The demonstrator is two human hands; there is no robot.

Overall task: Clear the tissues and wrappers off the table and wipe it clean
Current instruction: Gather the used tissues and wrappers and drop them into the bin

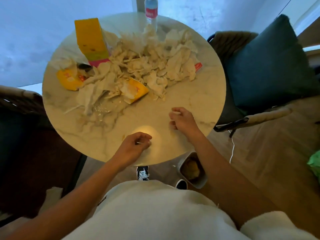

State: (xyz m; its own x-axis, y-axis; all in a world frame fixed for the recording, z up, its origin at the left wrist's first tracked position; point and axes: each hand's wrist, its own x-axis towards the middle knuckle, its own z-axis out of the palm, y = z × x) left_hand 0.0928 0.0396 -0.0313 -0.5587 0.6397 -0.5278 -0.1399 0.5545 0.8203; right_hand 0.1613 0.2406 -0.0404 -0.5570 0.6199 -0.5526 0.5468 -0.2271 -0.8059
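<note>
Grey, the bin [194,170] by our feet holds yellowish scraps. Our left hand [136,144] pinches a small white scrap; our right hand [181,121] curls round another above the surface [199,94].

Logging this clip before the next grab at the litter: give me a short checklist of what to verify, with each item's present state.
1. Grey bin beside the person's feet, within reach: ok.
2. Left hand free: not ok, it pinches a thin white scrap.
3. Right hand free: not ok, it pinches a small white scrap.
4. Round marble table cleared: not ok, heap of crumpled white tissues and yellow wrappers remain.
5. Clear plastic water bottle standing apart from the heap: cannot tell.
6. Wiping cloth at hand: cannot tell, none distinguishable.
</note>
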